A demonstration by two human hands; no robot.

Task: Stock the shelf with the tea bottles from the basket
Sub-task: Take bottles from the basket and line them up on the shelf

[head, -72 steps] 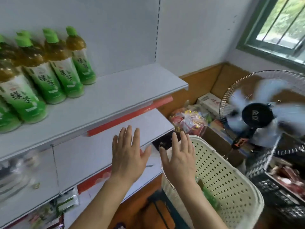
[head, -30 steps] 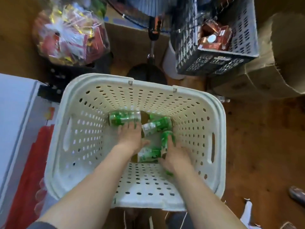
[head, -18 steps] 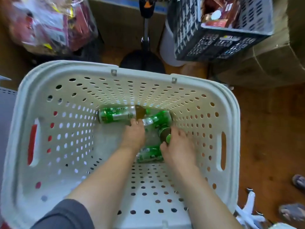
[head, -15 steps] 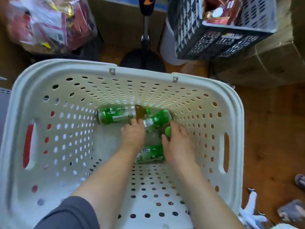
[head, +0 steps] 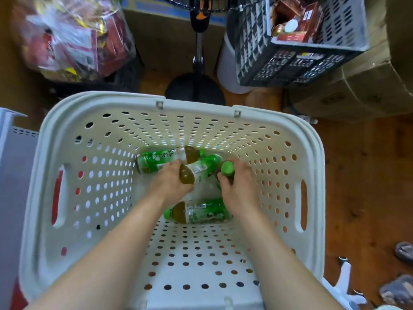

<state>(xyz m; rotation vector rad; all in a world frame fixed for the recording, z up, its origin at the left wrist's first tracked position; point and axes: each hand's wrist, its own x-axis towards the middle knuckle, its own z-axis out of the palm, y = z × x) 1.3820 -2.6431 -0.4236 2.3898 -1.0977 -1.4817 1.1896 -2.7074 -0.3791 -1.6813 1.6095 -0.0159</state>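
Gripping one tea bottle (head: 196, 173) each inside the basket (head: 67, 121), left hand (head: 169, 182) and right hand (head: 239, 186) risk dropping the bottles if their smooth sides slip.

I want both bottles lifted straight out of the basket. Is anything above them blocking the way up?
Nothing visible does. The left hand grips one tea bottle, the right hand another by its neck under the green cap. The basket is open-topped; only the person's forearms reach over it.
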